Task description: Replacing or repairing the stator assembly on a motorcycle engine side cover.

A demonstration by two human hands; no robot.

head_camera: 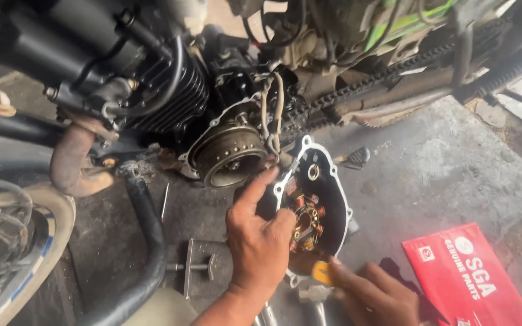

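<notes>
Left hand [260, 241] grips the left rim of the stator cover [327, 181], thumb up along the edge, fingers curled round it. The cover is one black cast piece, roughly oval, with a pale gasket line round the rim; it stands tilted on the concrete floor [442, 175] just beside the engine. Inside it is one stator [307, 222]: a ring of copper-wound poles, reddish-orange.

Right hand [377, 296] is closed on a yellow-handled tool [322, 271], tip at the cover's lower edge; can't tell the tool's type.

One flywheel rotor [229, 156] is exposed on the engine: round, dull metal drum, grimy. A bundle of pale wires [271, 108] runs from the engine to the cover. One finned black cylinder [173, 90], one rusty exhaust pipe [70, 160], one drive chain [382, 78].

On the floor: one steel puller tool [190, 265], one flat red parts packet [469, 278]. Concrete is rough and oil-stained.
</notes>
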